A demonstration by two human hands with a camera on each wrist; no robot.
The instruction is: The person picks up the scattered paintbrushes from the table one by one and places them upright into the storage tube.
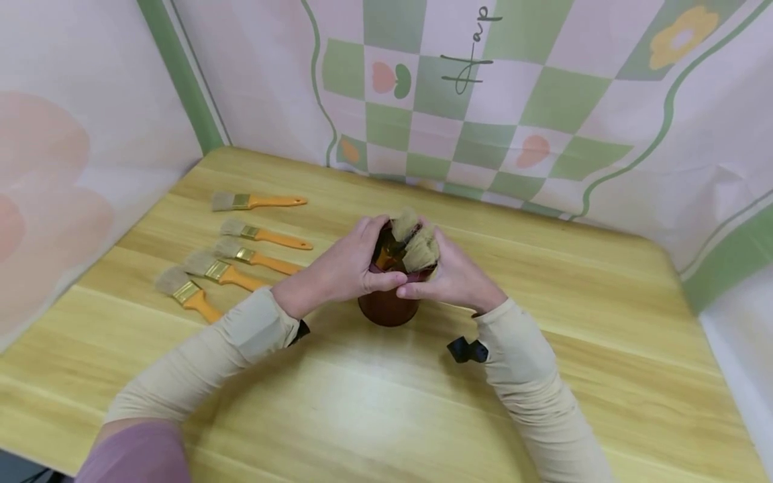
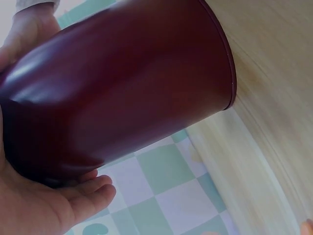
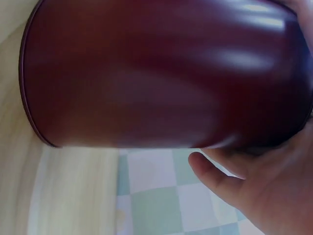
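Observation:
Both hands grip a dark red, leather-like cylindrical holder (image 1: 388, 312) near its rim, in front of the person at the middle of the table. The left hand (image 1: 341, 267) curls round its left side and the right hand (image 1: 460, 276) round its right, thumbs meeting at the near rim. Inside stand paintbrushes, pale bristles (image 1: 421, 251) upward, orange handles down in the holder. In the left wrist view the holder's smooth wall (image 2: 127, 83) fills much of the frame. From the right wrist, the wall (image 3: 146, 73) shows down to its bottom edge, close over the wood.
Several flat paintbrushes with orange handles, such as the farthest paintbrush (image 1: 260, 201), lie on the left of the wooden table (image 1: 374, 402), bristles pointing left. A checkered curtain (image 1: 443, 87) hangs along the far edge, and a pale curtain (image 1: 78, 134) on the left.

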